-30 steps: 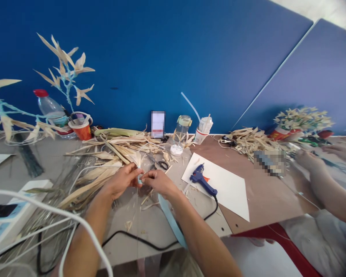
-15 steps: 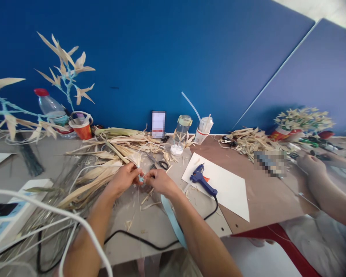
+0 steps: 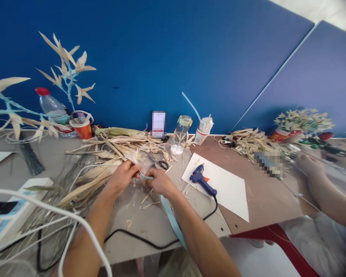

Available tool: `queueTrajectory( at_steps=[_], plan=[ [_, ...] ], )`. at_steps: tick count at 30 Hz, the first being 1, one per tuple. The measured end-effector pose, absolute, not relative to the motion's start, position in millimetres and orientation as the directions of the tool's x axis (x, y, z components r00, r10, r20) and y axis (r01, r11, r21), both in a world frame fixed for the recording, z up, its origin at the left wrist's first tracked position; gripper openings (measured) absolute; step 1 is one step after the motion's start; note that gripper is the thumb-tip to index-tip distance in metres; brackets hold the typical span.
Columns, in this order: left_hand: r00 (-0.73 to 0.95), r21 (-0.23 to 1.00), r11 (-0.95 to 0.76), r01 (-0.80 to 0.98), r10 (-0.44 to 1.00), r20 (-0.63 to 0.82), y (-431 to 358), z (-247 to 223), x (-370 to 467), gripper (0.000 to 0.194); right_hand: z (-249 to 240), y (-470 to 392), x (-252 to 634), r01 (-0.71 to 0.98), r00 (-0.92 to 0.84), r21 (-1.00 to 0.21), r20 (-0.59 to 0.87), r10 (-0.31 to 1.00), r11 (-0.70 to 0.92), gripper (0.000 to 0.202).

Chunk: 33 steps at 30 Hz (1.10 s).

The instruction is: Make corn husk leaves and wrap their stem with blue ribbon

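Note:
My left hand (image 3: 123, 175) is closed, thumb and fingertips pinching a small pale husk piece (image 3: 134, 158) whose top sticks up above the fingers. A narrow light blue tape (image 3: 146, 177) runs from it, pulled taut, to my right hand (image 3: 160, 181), closed in a pinch on it. From beneath my right hand a longer stretch of blue tape (image 3: 173, 220) hangs toward the table's front edge. Scissors (image 3: 163, 165) lie just beyond my right hand. Dry corn husks (image 3: 103, 173) are heaped beside and behind my left hand.
A blue glue gun (image 3: 202, 179) rests on white paper (image 3: 233, 196) to the right, its black cord crossing the table front. White cables and a power strip (image 3: 17, 211) occupy the left. A phone (image 3: 158, 125) stands against the blue wall. A co-worker's hand (image 3: 310, 167) is far right.
The blue tape now shows as a taut strip between my hands, where only a small bit showed at the fingertips. My hands have barely shifted. The co-worker's hand moved slightly.

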State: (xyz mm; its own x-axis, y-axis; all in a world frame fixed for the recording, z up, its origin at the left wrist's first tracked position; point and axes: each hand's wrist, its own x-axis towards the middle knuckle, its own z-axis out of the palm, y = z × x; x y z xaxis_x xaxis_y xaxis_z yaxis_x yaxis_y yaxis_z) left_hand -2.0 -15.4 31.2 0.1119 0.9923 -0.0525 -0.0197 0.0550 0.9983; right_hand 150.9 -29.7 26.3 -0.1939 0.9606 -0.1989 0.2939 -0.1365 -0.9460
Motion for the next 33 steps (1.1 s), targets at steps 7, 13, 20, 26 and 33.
queueTrajectory(
  at_steps=[7,13,20,26,33],
  plan=[
    [0.173,0.97,0.052,-0.237,0.985,-0.01,-21.7,42.7,0.8,0.023,22.6,-26.8,155.0,0.052,-0.381,-0.954,-0.292,0.877,-0.295,0.02],
    [0.164,0.959,0.071,-0.275,0.986,-0.026,-21.5,42.9,0.9,0.026,26.0,-27.4,155.8,0.054,-0.426,-0.953,-0.292,0.856,-0.298,0.026],
    [0.19,0.975,0.062,-0.212,0.982,-0.021,-16.8,39.6,-8.6,0.024,36.9,-29.6,160.4,-0.035,-0.432,-0.949,-0.267,0.862,-0.312,0.019],
    [0.168,0.988,0.059,-0.143,0.985,-0.034,-15.3,41.4,-10.6,0.027,36.4,-34.6,150.0,-0.129,-0.308,-0.954,-0.221,0.925,-0.271,0.029],
    [0.132,0.985,0.123,-0.12,0.985,-0.107,-15.5,42.8,-5.4,0.032,35.3,-40.3,137.6,-0.092,-0.163,-0.976,-0.181,0.97,-0.198,0.015]
  ],
)
